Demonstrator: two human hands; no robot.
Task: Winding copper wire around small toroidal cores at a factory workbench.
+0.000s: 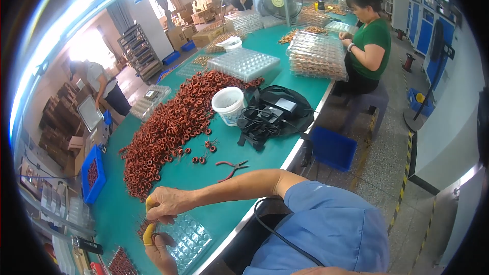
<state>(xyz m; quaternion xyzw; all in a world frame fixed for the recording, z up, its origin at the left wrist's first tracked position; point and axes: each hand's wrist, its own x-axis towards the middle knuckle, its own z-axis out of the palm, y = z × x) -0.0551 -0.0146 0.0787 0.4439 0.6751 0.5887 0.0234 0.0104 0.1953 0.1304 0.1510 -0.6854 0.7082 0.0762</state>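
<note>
My right hand (170, 203) reaches across the table with its fingers pinched and a yellow cover on one fingertip. Just below it is my left hand (160, 254), also closed, with a yellow-covered finger. Between the fingertips shows a reddish wire-wound ring coil (143, 228) with thin leads, partly hidden by the fingers. Beside and under the hands lies a clear plastic tray (191, 242) with round pockets. A large heap of red-brown ring coils (173, 117) spreads beyond the hands. Pliers with red handles (232, 169) lie on the green tabletop (224, 198).
A white bucket (228, 104) and a black bag with cables and adapters (277, 114) stand past the pliers. Stacked clear trays (316, 53) sit by a co-worker in green (374, 40). Blue bins (93, 175) flank the table. A tray of coils (122, 262) lies at lower left.
</note>
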